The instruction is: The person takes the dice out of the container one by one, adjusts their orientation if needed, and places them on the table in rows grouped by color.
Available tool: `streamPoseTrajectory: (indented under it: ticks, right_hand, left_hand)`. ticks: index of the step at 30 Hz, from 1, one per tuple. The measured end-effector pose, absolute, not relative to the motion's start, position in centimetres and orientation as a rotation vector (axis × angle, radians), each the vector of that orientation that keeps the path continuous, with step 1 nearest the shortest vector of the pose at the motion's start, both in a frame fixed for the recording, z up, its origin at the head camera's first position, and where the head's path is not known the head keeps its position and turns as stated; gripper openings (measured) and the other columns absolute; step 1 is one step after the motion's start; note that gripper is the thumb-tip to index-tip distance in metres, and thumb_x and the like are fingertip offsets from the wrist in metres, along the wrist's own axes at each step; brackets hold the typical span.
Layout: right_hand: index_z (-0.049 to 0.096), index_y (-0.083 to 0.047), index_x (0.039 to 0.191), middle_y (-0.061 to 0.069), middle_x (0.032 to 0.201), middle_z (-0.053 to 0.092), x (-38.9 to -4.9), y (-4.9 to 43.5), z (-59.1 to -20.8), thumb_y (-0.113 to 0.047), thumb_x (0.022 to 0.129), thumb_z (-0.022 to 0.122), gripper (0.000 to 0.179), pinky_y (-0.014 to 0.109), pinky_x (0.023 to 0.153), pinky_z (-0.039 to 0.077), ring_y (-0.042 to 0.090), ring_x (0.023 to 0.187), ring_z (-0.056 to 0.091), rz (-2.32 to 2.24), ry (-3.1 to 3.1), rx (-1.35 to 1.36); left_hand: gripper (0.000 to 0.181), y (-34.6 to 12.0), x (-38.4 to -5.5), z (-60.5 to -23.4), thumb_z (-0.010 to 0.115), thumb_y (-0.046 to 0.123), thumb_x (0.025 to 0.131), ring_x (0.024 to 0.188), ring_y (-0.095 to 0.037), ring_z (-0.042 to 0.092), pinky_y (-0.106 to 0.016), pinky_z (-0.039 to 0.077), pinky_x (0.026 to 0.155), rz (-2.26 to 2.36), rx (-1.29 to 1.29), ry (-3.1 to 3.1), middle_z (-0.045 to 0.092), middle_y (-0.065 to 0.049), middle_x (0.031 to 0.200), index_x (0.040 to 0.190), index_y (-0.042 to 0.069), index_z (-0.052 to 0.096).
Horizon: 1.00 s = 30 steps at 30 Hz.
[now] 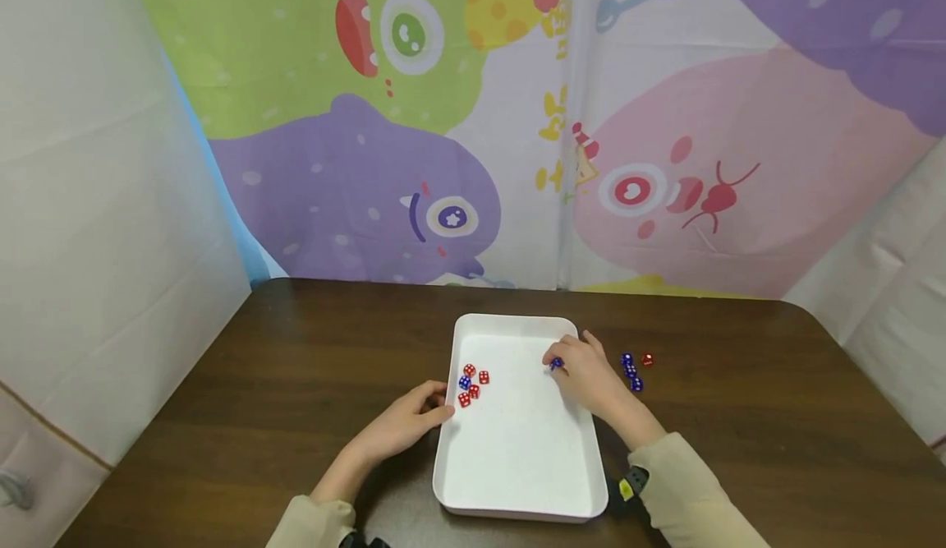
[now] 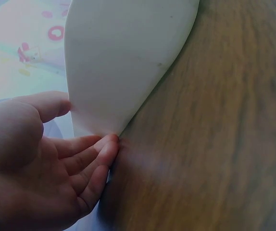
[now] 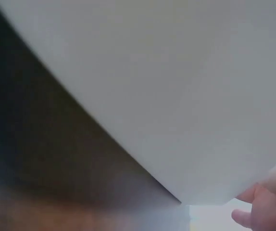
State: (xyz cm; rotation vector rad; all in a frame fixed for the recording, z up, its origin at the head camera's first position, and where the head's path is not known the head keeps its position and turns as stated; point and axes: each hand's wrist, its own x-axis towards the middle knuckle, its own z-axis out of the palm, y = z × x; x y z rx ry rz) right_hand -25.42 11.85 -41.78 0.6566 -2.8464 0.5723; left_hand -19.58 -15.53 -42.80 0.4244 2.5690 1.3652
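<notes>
A shallow white tray (image 1: 517, 449) lies on the table. My left hand (image 1: 405, 421) holds its left side, thumb at the rim and fingertips low on the outer wall, as the left wrist view shows. My right hand (image 1: 589, 375) is above the tray's right part and pinches a blue die (image 1: 557, 363) between its fingertips; whether it holds more than one is hard to tell. Inside the tray at the left are several red dice (image 1: 484, 377) and one blue die (image 1: 465, 382). The right wrist view shows mostly tray wall (image 3: 176, 96), the held die hidden.
Right of the tray, three blue dice (image 1: 631, 370) lie in a row on the dark wooden table (image 1: 739, 384), with a red die (image 1: 647, 359) beside them. A curtain (image 1: 517, 121) with cartoon animals hangs behind the table. White panels (image 1: 96, 203) stand at both sides.
</notes>
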Motion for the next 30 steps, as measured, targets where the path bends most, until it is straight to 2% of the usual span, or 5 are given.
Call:
streamPoseTrajectory:
  ticks: [3,8,15,21,30]
  right_hand:
    - [0.067,-0.008,0.089,0.004,0.089,0.062,-24.9,12.1,-41.9,-0.002,0.083,0.061,0.010,0.049,0.100,0.032,0.023,0.090,0.059,0.684,-2.853,0.613]
    - [0.066,-0.008,0.094,0.005,0.095,0.059,-24.0,12.5,-41.7,-0.003,0.084,0.060,0.012,0.037,0.080,0.049,0.019,0.087,0.058,0.844,-2.864,0.528]
    - [0.066,-0.007,0.094,0.005,0.096,0.060,-23.2,13.0,-41.0,-0.005,0.084,0.062,0.012,0.037,0.078,0.049,0.020,0.088,0.060,0.847,-2.807,0.516]
    - [0.066,-0.006,0.096,0.006,0.094,0.061,-22.8,13.7,-40.7,-0.005,0.082,0.064,0.014,0.034,0.072,0.050,0.018,0.081,0.057,0.831,-2.774,0.501]
    - [0.064,-0.005,0.098,0.006,0.092,0.061,-22.1,14.5,-40.4,-0.005,0.080,0.067,0.018,0.038,0.077,0.050,0.019,0.082,0.058,0.865,-2.772,0.473]
  left_hand:
    - [0.036,-15.5,-19.6,-43.0,0.054,0.023,0.090,0.085,-0.016,0.050,-0.028,0.041,0.073,1.368,0.418,2.576,0.055,-0.008,0.098,0.117,0.000,0.051]
    - [0.035,-15.5,-19.7,-43.3,0.054,0.022,0.090,0.086,-0.016,0.051,-0.029,0.042,0.074,1.380,0.409,2.573,0.056,-0.008,0.098,0.117,0.000,0.051]
    - [0.037,-15.5,-19.8,-43.3,0.055,0.024,0.090,0.088,-0.017,0.052,-0.031,0.042,0.075,1.376,0.416,2.567,0.056,-0.008,0.100,0.117,0.000,0.050]
    - [0.037,-15.5,-19.8,-43.0,0.055,0.025,0.089,0.089,-0.018,0.052,-0.031,0.042,0.076,1.369,0.416,2.573,0.056,-0.008,0.100,0.117,0.001,0.051]
    - [0.037,-15.6,-19.8,-43.4,0.054,0.024,0.090,0.087,-0.016,0.052,-0.030,0.042,0.074,1.387,0.432,2.564,0.057,-0.008,0.100,0.118,0.000,0.050]
